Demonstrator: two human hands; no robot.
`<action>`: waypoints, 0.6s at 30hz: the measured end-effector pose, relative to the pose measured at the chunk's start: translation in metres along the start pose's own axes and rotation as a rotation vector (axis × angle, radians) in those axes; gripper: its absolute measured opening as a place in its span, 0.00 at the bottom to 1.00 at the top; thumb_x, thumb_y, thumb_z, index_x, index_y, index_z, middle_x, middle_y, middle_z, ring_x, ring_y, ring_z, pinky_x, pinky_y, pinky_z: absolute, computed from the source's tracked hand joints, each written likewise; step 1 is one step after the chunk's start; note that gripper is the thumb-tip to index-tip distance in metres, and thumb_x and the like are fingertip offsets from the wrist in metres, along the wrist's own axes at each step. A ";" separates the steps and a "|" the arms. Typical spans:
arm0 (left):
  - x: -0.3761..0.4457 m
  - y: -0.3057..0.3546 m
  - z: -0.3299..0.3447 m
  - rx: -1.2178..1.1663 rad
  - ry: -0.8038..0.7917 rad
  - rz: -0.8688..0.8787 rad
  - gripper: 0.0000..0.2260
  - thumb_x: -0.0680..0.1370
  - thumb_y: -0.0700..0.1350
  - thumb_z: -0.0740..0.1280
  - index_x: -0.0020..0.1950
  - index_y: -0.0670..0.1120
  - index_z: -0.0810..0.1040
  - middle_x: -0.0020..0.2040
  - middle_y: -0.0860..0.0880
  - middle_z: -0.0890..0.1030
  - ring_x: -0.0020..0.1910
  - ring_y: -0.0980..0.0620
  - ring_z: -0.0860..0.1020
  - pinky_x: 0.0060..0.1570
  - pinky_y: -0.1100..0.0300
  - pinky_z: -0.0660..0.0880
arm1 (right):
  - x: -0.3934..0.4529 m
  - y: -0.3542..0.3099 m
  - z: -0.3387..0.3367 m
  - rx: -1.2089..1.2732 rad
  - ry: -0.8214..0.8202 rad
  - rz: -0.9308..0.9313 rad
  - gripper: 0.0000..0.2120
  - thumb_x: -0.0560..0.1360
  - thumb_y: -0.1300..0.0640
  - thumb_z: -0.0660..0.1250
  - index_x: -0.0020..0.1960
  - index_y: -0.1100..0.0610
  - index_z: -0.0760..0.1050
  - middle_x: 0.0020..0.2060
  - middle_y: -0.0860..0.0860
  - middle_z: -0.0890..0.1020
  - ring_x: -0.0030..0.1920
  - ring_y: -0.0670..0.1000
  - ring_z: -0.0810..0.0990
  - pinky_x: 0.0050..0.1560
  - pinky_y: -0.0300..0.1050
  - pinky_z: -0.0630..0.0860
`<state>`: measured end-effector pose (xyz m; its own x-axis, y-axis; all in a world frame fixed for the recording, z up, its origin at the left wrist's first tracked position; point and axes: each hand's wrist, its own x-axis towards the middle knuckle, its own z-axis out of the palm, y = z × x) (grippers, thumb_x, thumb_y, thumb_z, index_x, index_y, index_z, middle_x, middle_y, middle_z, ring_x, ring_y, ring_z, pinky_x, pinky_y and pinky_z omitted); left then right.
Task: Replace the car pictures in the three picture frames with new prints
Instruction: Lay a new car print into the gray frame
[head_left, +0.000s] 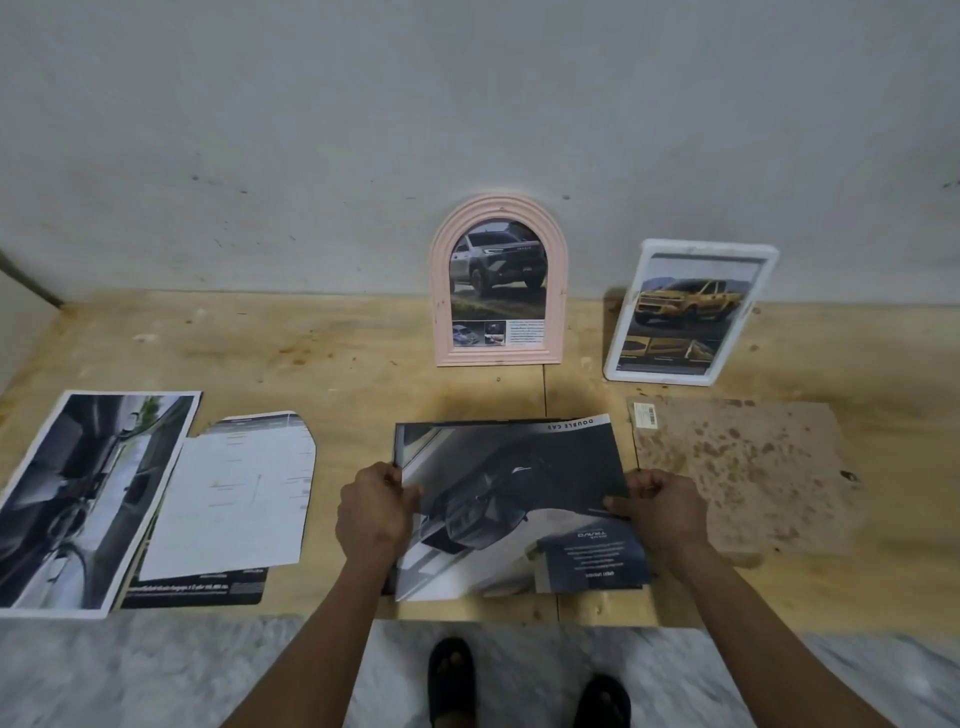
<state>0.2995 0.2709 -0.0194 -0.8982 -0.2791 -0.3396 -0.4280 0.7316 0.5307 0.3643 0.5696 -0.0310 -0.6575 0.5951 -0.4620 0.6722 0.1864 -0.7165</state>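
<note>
Dark glossy car print (514, 499) is being held flat on the wooden table (311, 343), its side edges pinched by left hand (371, 512) and right hand (662, 512). Third frame is probably being refilled underneath; aligning, then the brown backing board (743, 467), is likely being called for next.

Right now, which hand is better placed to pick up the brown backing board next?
The right hand, probably. The brown backing board lies flat just beside it, while the left hand grips the far edge of the dark car print.
</note>
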 end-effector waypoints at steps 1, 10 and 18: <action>0.001 0.000 0.001 0.011 0.001 0.005 0.09 0.72 0.49 0.75 0.41 0.49 0.77 0.41 0.44 0.82 0.41 0.41 0.79 0.39 0.55 0.72 | 0.001 0.001 0.001 -0.007 0.009 -0.011 0.12 0.61 0.67 0.81 0.39 0.60 0.80 0.37 0.55 0.84 0.38 0.55 0.83 0.43 0.51 0.82; 0.001 -0.010 0.007 0.212 0.015 0.195 0.26 0.72 0.57 0.74 0.64 0.48 0.72 0.59 0.43 0.75 0.57 0.41 0.74 0.45 0.49 0.74 | 0.001 0.008 0.010 -0.375 0.038 -0.199 0.24 0.65 0.55 0.79 0.59 0.55 0.76 0.48 0.54 0.80 0.49 0.55 0.78 0.45 0.46 0.76; 0.001 -0.038 0.027 0.546 -0.256 0.491 0.52 0.62 0.83 0.48 0.80 0.56 0.49 0.81 0.48 0.43 0.78 0.42 0.48 0.68 0.36 0.61 | -0.011 0.040 0.024 -0.912 -0.102 -0.595 0.36 0.72 0.29 0.51 0.75 0.44 0.62 0.77 0.49 0.58 0.75 0.60 0.54 0.64 0.59 0.70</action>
<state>0.3182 0.2598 -0.0612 -0.8923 0.2598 -0.3692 0.1825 0.9556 0.2313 0.3900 0.5519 -0.0671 -0.9575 0.1578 -0.2412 0.2088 0.9567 -0.2029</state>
